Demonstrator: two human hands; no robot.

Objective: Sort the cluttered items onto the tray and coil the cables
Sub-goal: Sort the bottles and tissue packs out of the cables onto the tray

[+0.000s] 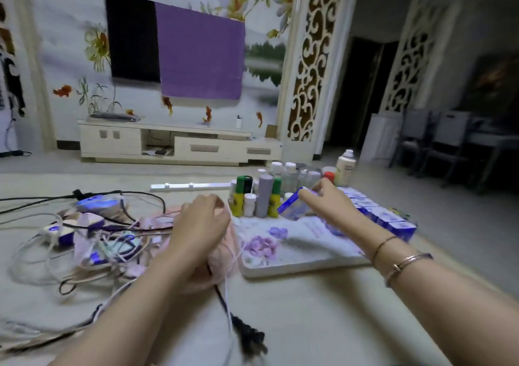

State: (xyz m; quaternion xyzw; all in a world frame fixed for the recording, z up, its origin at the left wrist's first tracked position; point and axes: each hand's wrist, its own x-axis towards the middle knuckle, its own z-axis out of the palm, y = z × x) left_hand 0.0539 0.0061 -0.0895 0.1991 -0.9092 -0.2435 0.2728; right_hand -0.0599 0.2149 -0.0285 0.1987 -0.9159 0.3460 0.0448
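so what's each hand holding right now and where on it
The right hand pinches a blue box by its upper end, above the tray. The left hand grips cables partway along.

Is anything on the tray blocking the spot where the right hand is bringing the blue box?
Nothing visible blocks it. The right hand holds the blue box over the tray, whose near floral surface is bare. Bottles stand along the far edge and a row of blue boxes lines the right side.

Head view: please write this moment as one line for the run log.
right hand: holds blue box over tray | left hand: grips cables
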